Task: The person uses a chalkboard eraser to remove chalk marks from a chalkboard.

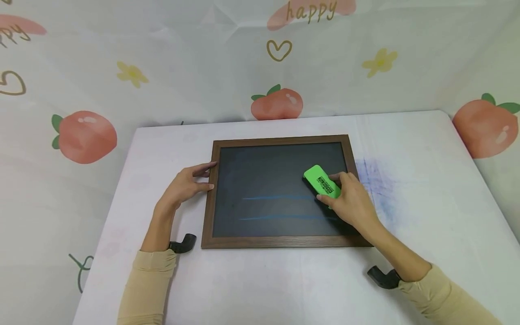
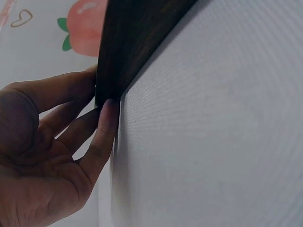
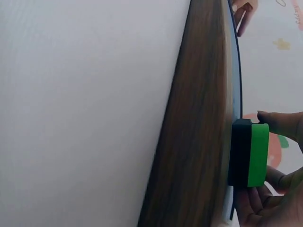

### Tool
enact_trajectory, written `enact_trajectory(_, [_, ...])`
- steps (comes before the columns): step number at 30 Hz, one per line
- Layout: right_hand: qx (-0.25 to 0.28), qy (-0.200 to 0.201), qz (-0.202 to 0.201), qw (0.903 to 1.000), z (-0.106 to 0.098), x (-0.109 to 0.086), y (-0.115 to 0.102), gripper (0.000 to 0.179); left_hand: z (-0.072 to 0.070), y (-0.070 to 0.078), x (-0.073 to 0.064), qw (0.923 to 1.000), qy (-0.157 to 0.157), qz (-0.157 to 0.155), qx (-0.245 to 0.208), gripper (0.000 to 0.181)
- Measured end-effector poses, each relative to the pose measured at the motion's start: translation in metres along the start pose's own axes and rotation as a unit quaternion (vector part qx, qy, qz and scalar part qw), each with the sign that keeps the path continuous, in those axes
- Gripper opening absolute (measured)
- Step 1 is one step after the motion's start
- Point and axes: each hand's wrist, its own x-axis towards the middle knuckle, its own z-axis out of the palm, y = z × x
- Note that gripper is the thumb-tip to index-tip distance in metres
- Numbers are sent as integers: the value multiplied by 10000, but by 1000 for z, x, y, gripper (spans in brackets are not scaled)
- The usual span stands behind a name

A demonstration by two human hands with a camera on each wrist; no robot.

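A small blackboard (image 1: 264, 176) in a brown wooden frame (image 1: 284, 241) lies on the table. Two blue lines (image 1: 268, 197) run across its lower half. My right hand (image 1: 353, 198) grips a green and black board eraser (image 1: 322, 183) between thumb and fingers, tilted on the board's right side. In the right wrist view the eraser (image 3: 249, 153) has its black side against the board. At the left, my left hand (image 1: 184, 185) touches the frame's outer edge with extended fingers and thumb. The left wrist view shows those fingertips (image 2: 110, 111) against the frame's dark side (image 2: 125, 45).
The white table (image 1: 276, 284) extends around the board. A blue-purple smudge (image 1: 378, 185) marks it to the right. Behind hangs a white cloth (image 1: 195, 67) printed with peaches, hearts and flowers. A black wrist mount (image 1: 184, 243) sticks out beside each forearm.
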Motion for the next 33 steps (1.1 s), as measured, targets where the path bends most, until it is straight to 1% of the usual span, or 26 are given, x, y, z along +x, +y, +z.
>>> enact_trajectory(8, [-11,-49,-192,9998,10,0,-11,62,0,1,1,10000,26,66,23,66])
enact_trajectory(14, [186,-106,-143,9997,20,-2,-18,62,1,-1,-1,10000,28,73,25,65])
enact_trajectory(20, [301,-46,-243,9992,28,-2,-22,61,3,-1,-3,10000,32,56,21,65])
enact_trajectory(30, [460,40,-311,9984,33,-1,-31,59,3,0,-1,9999,41,111,32,65])
enact_trajectory(33, [498,-26,-336,9982,36,0,-36,59,2,0,-2,9999,49,98,32,66])
